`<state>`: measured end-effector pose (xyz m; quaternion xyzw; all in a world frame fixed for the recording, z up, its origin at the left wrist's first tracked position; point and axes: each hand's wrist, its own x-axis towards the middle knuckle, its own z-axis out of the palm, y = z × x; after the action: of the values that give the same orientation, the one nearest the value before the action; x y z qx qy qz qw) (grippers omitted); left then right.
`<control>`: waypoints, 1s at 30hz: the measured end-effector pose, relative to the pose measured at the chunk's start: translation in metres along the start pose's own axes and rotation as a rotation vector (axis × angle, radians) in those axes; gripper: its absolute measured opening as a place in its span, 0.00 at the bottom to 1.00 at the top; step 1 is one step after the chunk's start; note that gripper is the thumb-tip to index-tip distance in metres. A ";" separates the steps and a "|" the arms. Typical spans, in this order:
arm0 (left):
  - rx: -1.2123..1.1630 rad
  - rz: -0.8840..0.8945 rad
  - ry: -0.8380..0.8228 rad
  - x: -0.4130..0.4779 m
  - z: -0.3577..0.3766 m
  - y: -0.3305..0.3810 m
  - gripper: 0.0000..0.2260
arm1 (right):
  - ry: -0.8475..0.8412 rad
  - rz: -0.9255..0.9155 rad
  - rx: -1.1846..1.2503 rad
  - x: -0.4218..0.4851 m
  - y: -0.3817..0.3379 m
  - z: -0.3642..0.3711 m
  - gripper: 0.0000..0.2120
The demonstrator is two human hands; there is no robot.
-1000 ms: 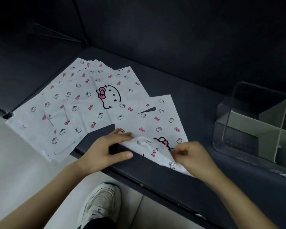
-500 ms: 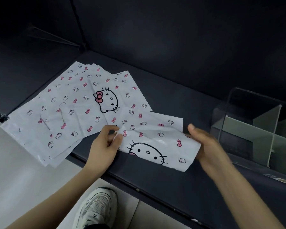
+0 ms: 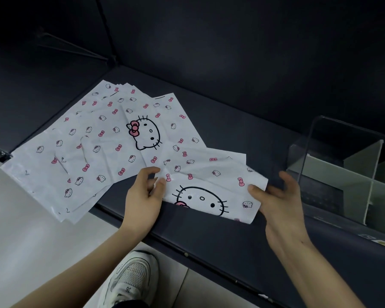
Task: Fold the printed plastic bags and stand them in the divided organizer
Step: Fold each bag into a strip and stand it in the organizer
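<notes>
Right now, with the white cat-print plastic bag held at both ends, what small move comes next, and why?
Probably fold it across: the right hand carries its end to the left hand. Each hand pinches one end of the white cat-print plastic bag, a wide strip; the compartments of the clear divided organizer look narrower.

The folded bag is white, dotted with small pink bows and tiny black-outlined cat faces, and has one large black-outlined cat face with a pink bow at its near edge. The stack of bags on the left carries the same print. The desk is dark navy. The organizer is clear with pale grey-green dividers. The shoe is white with grey mesh, and the floor is pale grey.
</notes>
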<state>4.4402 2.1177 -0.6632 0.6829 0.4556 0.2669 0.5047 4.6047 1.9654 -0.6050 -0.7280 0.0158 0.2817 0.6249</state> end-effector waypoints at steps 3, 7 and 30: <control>0.020 0.024 -0.014 -0.002 0.000 -0.001 0.07 | -0.011 -0.158 -0.030 0.003 0.005 0.007 0.34; 0.066 0.069 -0.013 -0.002 0.000 -0.003 0.07 | -0.002 -0.105 0.009 0.020 0.015 0.009 0.36; 0.781 0.706 -0.013 0.011 -0.014 -0.015 0.15 | -0.018 -0.325 -0.461 0.051 0.028 0.028 0.23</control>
<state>4.4277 2.1346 -0.6735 0.9337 0.2604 0.2267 0.0948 4.6258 2.0016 -0.6540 -0.8413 -0.1713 0.1805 0.4799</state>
